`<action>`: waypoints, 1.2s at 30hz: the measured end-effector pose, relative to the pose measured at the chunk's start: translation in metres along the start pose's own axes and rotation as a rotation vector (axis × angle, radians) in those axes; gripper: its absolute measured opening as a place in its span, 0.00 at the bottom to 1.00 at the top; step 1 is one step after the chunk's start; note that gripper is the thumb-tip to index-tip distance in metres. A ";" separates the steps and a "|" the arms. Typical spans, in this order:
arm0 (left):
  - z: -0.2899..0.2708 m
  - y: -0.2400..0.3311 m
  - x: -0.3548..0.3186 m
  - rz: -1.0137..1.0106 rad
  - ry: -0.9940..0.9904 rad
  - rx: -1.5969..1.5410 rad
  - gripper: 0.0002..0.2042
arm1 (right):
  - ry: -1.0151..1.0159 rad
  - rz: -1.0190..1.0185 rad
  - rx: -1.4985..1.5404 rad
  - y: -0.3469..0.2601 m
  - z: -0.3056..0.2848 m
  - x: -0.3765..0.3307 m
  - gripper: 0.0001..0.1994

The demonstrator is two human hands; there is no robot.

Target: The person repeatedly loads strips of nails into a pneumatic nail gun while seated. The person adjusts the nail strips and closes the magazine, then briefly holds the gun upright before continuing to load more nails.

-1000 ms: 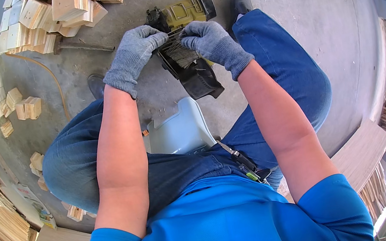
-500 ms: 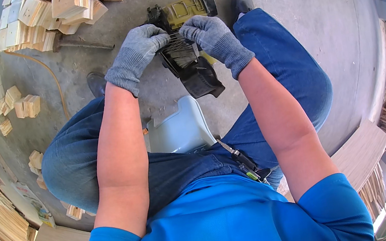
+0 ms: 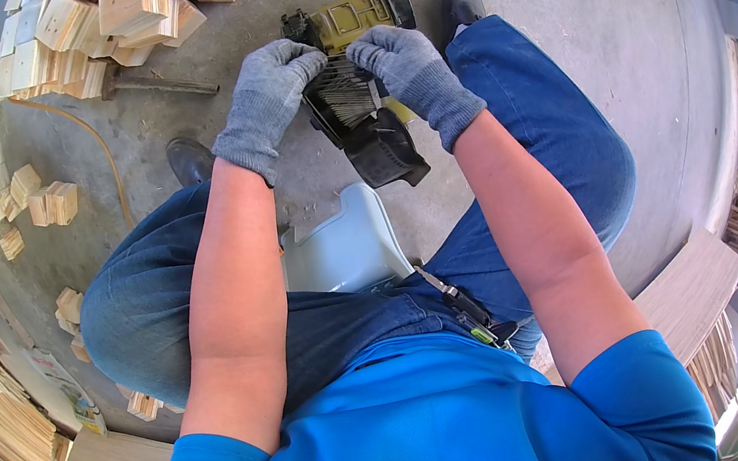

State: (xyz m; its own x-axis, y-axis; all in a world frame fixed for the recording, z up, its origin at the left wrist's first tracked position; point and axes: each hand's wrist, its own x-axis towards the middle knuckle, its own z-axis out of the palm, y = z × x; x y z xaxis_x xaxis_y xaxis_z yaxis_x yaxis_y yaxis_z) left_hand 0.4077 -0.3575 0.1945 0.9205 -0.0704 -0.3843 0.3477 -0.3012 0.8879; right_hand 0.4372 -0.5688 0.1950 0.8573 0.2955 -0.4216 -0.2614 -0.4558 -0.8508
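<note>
A coil nail gun, olive-yellow and black, lies on the floor between my feet. Its black magazine cover hangs open toward me, and a coil of nails shows inside. My left hand, in a grey knit glove, pinches at the left end of the nail strip. From the other side my right hand, gloved the same way, has its fingers closed on the strip's right end. The gloves hide the exact fingertip contact.
Beneath me is a pale blue plastic stool. Stacked wooden blocks stand at the far left, with loose blocks nearer. An orange hose runs along the floor. Boards lie at the right.
My left hand has shifted slightly right, toward my right hand. The right hand has barely moved, and the nail gun stays in place.
</note>
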 end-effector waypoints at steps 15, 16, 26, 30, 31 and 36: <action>0.016 -0.008 0.002 -0.037 0.175 -0.289 0.11 | 0.018 0.066 0.147 0.000 0.007 0.003 0.11; 0.016 -0.009 0.003 -0.041 0.179 -0.300 0.11 | 0.025 0.069 0.148 -0.002 0.008 0.002 0.11; 0.020 -0.007 0.004 -0.101 0.218 -0.338 0.11 | 0.074 0.012 0.134 0.004 0.011 0.005 0.10; 0.022 -0.012 0.004 -0.049 0.177 -0.456 0.10 | 0.115 -0.025 0.043 0.008 0.011 0.007 0.10; 0.021 -0.014 0.004 -0.062 0.167 -0.508 0.10 | 0.108 -0.021 0.055 0.007 0.009 0.006 0.10; 0.016 -0.016 0.005 -0.173 0.065 -0.851 0.11 | 0.042 0.056 0.190 0.005 0.000 0.004 0.09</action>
State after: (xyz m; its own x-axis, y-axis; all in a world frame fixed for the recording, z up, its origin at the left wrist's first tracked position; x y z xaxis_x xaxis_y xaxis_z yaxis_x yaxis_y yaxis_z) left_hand 0.4033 -0.3683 0.1740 0.8418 -0.0273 -0.5391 0.4749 0.5124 0.7155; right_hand 0.4392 -0.5702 0.1891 0.8557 0.2366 -0.4602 -0.3851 -0.3027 -0.8718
